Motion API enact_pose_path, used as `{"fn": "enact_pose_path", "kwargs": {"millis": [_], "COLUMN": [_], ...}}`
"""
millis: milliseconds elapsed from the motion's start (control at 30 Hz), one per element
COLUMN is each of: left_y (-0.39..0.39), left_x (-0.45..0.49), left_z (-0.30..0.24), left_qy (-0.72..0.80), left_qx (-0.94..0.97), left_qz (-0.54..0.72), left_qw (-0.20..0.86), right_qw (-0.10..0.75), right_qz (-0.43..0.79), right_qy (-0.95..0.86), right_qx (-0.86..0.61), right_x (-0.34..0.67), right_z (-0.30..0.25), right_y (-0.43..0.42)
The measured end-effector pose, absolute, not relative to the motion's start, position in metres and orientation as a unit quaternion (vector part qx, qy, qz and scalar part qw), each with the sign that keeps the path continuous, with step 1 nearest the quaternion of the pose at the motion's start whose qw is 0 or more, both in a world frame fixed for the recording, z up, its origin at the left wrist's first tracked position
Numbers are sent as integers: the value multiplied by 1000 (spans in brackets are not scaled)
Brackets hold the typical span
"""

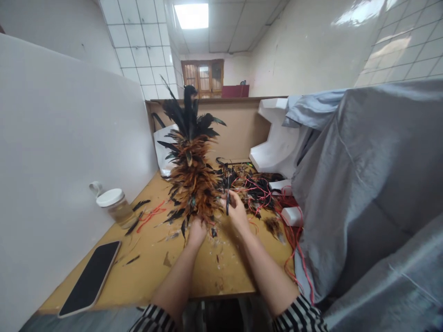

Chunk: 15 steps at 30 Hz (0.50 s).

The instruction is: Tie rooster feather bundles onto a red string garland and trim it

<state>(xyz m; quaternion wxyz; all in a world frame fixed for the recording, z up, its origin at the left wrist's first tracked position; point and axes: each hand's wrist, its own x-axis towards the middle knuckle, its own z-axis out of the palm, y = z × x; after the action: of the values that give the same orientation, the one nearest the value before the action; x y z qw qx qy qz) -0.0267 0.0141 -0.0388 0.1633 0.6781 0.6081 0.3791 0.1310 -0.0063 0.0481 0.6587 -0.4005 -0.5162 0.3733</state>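
Observation:
A tall bundle of feathers (192,180), like a feather duster, stands upright over the table, rusty brown along its length with long black plumes at the top. My left hand (197,233) is closed around its lower end, where the feathers hide most of the grip. Close against the bundle's right side, my right hand (237,212) pinches a slim dark tool (227,203) held upright. The tool's kind is too small to make out. Behind my right hand lies a heap of loose brown and black feathers (256,196), tangled with pink-red cord (263,184).
A lidded jar of liquid (116,207) and a phone (92,276) are on the table's left side. Red strips (150,216) and feather scraps lie scattered. Grey cloth (346,184) drapes along the right. A white partition (69,138) borders the left; a white bag (164,152) leans behind.

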Motion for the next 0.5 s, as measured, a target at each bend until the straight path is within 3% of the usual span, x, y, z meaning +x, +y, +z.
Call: {"fn": "enact_pose_path", "kwargs": {"millis": [200,500], "left_y": [15,5], "left_x": [-27,-26], "left_z": [-39,-30], "left_qy": [587,573], "left_qx": [682,694], "left_qz": [390,395], "left_qw": [195,186], "right_qw": [563,496], "right_qz": [393,410], "right_qy": [-540,-594], "right_qx": [-488,-483], "right_x": [148,157], "right_z": [-5,-14], "right_y": [-40,-39]}}
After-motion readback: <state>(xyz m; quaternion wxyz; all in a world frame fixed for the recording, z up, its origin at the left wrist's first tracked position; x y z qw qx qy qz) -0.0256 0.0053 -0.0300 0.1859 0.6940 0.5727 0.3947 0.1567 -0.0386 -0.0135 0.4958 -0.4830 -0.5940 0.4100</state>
